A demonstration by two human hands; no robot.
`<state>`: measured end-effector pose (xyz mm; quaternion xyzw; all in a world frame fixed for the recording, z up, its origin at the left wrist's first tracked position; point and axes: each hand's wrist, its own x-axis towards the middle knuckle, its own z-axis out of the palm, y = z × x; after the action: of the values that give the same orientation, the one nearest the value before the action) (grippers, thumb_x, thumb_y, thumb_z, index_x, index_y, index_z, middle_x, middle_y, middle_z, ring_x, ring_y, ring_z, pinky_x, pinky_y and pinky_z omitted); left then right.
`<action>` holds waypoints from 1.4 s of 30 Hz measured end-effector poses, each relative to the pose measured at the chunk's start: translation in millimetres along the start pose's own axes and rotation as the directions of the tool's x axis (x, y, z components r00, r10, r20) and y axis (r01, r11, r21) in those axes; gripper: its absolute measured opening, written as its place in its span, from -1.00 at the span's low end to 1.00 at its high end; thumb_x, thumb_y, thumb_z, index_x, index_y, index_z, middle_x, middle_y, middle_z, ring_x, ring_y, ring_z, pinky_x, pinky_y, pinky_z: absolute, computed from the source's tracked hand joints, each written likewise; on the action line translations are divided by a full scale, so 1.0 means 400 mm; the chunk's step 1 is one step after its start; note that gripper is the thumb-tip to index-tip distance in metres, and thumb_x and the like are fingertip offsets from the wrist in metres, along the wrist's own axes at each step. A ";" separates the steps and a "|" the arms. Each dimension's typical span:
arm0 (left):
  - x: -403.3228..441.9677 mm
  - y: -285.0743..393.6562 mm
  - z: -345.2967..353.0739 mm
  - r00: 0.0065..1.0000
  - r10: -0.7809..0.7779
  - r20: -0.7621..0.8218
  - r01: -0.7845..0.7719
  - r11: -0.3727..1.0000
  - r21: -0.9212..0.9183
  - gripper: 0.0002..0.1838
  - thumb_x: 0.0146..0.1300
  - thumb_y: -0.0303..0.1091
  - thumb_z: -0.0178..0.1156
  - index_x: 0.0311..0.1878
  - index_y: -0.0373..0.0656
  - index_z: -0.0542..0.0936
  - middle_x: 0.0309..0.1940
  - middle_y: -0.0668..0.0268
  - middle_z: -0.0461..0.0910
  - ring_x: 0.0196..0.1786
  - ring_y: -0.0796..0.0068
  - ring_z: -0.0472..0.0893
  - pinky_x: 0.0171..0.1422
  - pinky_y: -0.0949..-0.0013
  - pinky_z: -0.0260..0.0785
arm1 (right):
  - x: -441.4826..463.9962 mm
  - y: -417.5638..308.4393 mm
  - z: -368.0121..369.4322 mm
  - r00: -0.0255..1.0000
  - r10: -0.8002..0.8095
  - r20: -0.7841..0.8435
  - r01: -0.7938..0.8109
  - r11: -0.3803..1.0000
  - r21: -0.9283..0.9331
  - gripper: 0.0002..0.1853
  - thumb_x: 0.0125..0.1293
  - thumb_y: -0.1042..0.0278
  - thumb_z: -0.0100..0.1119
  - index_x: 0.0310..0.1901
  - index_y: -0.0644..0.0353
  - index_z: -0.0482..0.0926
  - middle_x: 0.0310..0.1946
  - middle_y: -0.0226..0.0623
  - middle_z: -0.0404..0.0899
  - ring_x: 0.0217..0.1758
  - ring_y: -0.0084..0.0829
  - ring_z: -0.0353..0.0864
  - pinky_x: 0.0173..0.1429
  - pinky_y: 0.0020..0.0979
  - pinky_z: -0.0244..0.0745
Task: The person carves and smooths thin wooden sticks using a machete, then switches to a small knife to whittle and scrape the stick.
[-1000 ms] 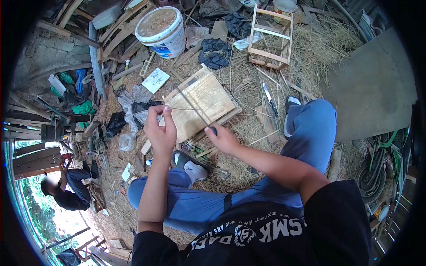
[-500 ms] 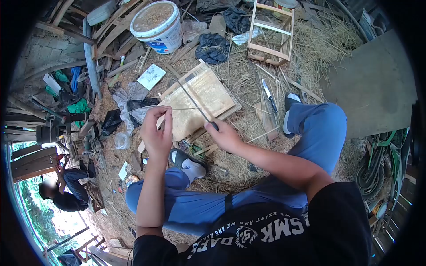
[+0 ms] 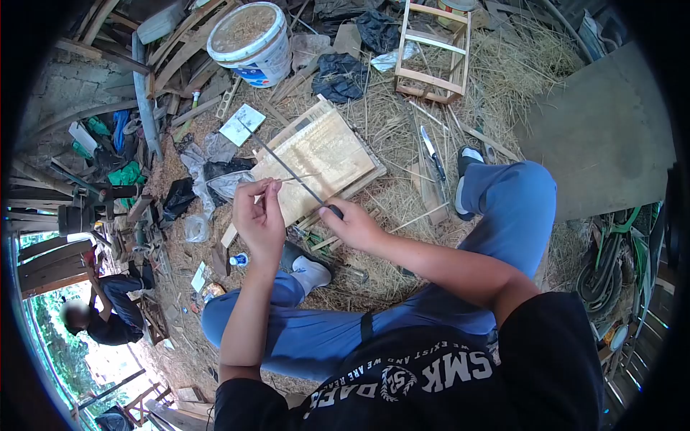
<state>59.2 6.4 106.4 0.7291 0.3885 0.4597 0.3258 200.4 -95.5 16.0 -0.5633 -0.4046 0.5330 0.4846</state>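
Observation:
My left hand [image 3: 260,219] is closed, pinching a thin wooden stick [image 3: 296,179] between thumb and fingertips. The stick points right, over a pale wooden board [image 3: 334,147] on the ground. My right hand [image 3: 353,225] is wrapped around the black handle [image 3: 335,211] of a long, thin, dark tool. Its narrow shaft [image 3: 282,162] slants up and left, crossing the stick in view; whether they touch I cannot tell. Blade or file, the tool's kind is unclear at this angle.
A knife [image 3: 432,150] lies by my right foot. Around the board are a white bucket [image 3: 253,61], a wooden frame [image 3: 433,75], a white tile [image 3: 242,125] and black plastic [image 3: 339,77]. Another person [image 3: 115,309] sits at far left. Straw and shavings cover the ground.
The tool's tip has swung left, from above the board toward the white tile. My left hand has shifted slightly right, closer to my right hand, still pinching the stick.

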 end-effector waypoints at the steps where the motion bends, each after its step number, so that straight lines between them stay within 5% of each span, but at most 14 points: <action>1: -0.003 -0.008 0.000 1.000 0.020 -0.010 -0.020 1.000 -0.008 -0.92 0.47 -0.73 0.21 -0.06 -0.41 0.53 -0.14 0.15 0.57 -0.10 0.45 0.70 0.04 0.49 0.62 | -0.002 0.019 -0.004 0.999 0.043 -0.016 -0.043 0.999 -0.012 -0.61 0.58 0.04 0.17 -0.16 0.28 0.62 -0.50 -0.14 0.61 -0.40 -0.27 0.63 -0.21 -0.19 0.50; 7: -0.008 -0.028 0.006 0.996 0.089 -0.021 -0.089 0.996 -0.002 -0.92 0.47 -0.71 0.22 -0.09 -0.39 0.53 -0.18 0.15 0.55 -0.15 0.44 0.67 -0.05 0.47 0.60 | 0.005 0.111 -0.064 0.988 0.156 0.020 -0.154 0.984 -0.092 -0.56 0.53 -0.08 0.17 -0.08 0.23 0.67 -0.40 -0.04 0.68 -0.27 -0.12 0.74 -0.10 -0.13 0.59; 10: 0.003 -0.025 0.012 0.998 0.063 -0.003 -0.062 0.998 0.031 -0.92 0.46 -0.69 0.24 -0.11 -0.38 0.52 -0.19 0.14 0.54 -0.15 0.41 0.66 -0.04 0.45 0.61 | 0.029 0.225 -0.091 0.975 0.203 -0.084 -0.220 0.914 -0.340 -0.44 0.48 -0.23 0.14 -0.05 0.23 0.70 -0.30 0.06 0.73 -0.17 0.07 0.75 -0.02 -0.03 0.60; 13: 0.013 -0.006 0.022 0.999 0.038 0.012 -0.038 0.999 0.006 -0.91 0.45 -0.68 0.25 -0.14 -0.38 0.51 -0.19 0.12 0.55 -0.15 0.38 0.66 -0.05 0.44 0.62 | 0.018 0.204 -0.080 0.964 0.249 -0.096 -0.266 0.921 -0.286 -0.44 0.48 -0.22 0.15 -0.09 0.25 0.70 -0.30 0.07 0.73 -0.16 0.09 0.75 -0.01 -0.02 0.60; 14: 0.011 -0.024 0.000 0.992 0.036 0.124 -0.048 0.994 0.098 -0.91 0.54 -0.69 0.11 -0.03 -0.37 0.42 -0.05 0.17 0.48 0.02 0.43 0.65 0.27 0.28 0.69 | 0.016 0.189 -0.074 0.964 0.246 -0.098 -0.264 0.921 -0.286 -0.44 0.48 -0.22 0.15 -0.09 0.25 0.70 -0.30 0.07 0.73 -0.16 0.09 0.75 -0.01 -0.02 0.60; 17: 0.012 -0.023 -0.001 0.994 0.028 0.102 -0.033 0.998 0.050 -0.90 0.54 -0.70 0.09 -0.01 -0.36 0.40 -0.04 0.17 0.46 0.03 0.44 0.63 0.28 0.29 0.68 | 0.023 0.124 -0.051 0.962 0.209 -0.174 -0.248 0.939 -0.239 -0.46 0.49 -0.17 0.16 -0.13 0.27 0.69 -0.33 0.07 0.72 -0.19 0.07 0.75 -0.03 -0.04 0.60; 22: -0.005 -0.027 -0.019 0.991 0.036 0.131 -0.046 0.996 0.072 -0.89 0.54 -0.71 0.06 0.02 -0.35 0.39 -0.02 0.17 0.42 0.07 0.43 0.62 0.28 0.30 0.67 | -0.004 -0.048 -0.029 0.997 -0.070 0.020 0.073 0.969 -0.235 -0.53 0.50 -0.07 0.20 -0.14 0.28 0.70 -0.45 -0.02 0.67 -0.38 -0.05 0.67 -0.17 -0.10 0.55; 27: -0.009 -0.049 -0.033 0.987 0.067 0.143 -0.089 0.984 0.156 -0.87 0.54 -0.72 0.04 0.04 -0.34 0.39 0.00 0.17 0.40 0.08 0.40 0.63 0.30 0.29 0.67 | 0.026 0.060 -0.058 1.000 0.004 0.023 0.000 0.983 -0.184 -0.57 0.49 -0.04 0.23 -0.15 0.27 0.72 -0.49 -0.05 0.63 -0.44 -0.10 0.61 -0.23 -0.12 0.52; 29: -0.007 -0.031 -0.021 1.000 0.009 0.008 -0.008 0.999 -0.044 -0.82 0.42 -0.78 0.16 -0.03 -0.35 0.47 -0.14 0.10 0.47 -0.12 0.32 0.57 -0.01 0.40 0.53 | 0.031 0.084 -0.071 0.998 0.042 0.055 -0.026 0.964 -0.263 -0.58 0.48 -0.03 0.24 -0.16 0.26 0.73 -0.51 -0.05 0.63 -0.45 -0.10 0.61 -0.24 -0.13 0.52; 32: -0.016 -0.035 -0.015 0.993 0.111 0.045 -0.112 0.993 0.025 -0.80 0.40 -0.79 0.19 -0.03 -0.35 0.47 -0.15 0.08 0.48 -0.15 0.29 0.56 -0.08 0.38 0.49 | 0.017 0.100 -0.064 0.998 -0.051 0.028 0.057 0.955 -0.290 -0.57 0.48 -0.03 0.24 -0.16 0.26 0.74 -0.53 -0.06 0.63 -0.46 -0.09 0.61 -0.25 -0.13 0.52; 35: -0.018 -0.041 -0.032 0.974 0.120 0.193 -0.157 0.969 0.191 -0.84 0.50 -0.77 0.05 0.03 -0.34 0.41 -0.03 0.14 0.40 0.05 0.39 0.64 0.23 0.34 0.69 | 0.009 0.118 -0.055 0.996 0.026 -0.084 -0.043 0.978 -0.205 -0.56 0.49 -0.04 0.23 -0.22 0.28 0.71 -0.56 -0.06 0.61 -0.48 -0.07 0.59 -0.27 -0.13 0.51; 38: -0.012 -0.028 -0.020 0.969 0.140 0.202 -0.169 0.977 0.130 -0.82 0.48 -0.80 0.06 0.03 -0.35 0.41 -0.04 0.13 0.40 0.02 0.39 0.64 0.21 0.35 0.70 | 0.018 0.093 -0.057 0.993 0.009 -0.119 -0.037 0.971 -0.237 -0.55 0.50 -0.04 0.22 -0.22 0.28 0.71 -0.57 -0.06 0.60 -0.49 -0.07 0.60 -0.27 -0.13 0.51; 40: -0.030 -0.030 -0.020 0.970 0.120 0.213 -0.152 0.978 0.145 -0.82 0.47 -0.80 0.05 0.02 -0.36 0.41 -0.04 0.13 0.40 0.01 0.39 0.64 0.21 0.35 0.70 | -0.001 0.029 -0.069 0.995 -0.097 0.038 0.104 0.960 -0.259 -0.53 0.51 -0.07 0.20 -0.21 0.27 0.72 -0.55 -0.06 0.62 -0.48 -0.06 0.63 -0.27 -0.12 0.52; 42: -0.030 -0.039 -0.024 0.965 0.162 0.206 -0.195 0.968 0.155 -0.82 0.47 -0.81 0.06 0.01 -0.36 0.41 -0.04 0.12 0.40 0.00 0.39 0.64 0.23 0.33 0.70 | -0.005 0.090 -0.075 0.999 0.031 0.035 -0.023 0.980 -0.200 -0.54 0.51 -0.06 0.21 -0.22 0.28 0.71 -0.54 -0.03 0.62 -0.48 -0.03 0.63 -0.27 -0.11 0.52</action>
<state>42.8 4.8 92.1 0.8278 0.3263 0.3791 0.2540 227.7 -108.2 -19.8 -0.6043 -0.4575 0.5069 0.4106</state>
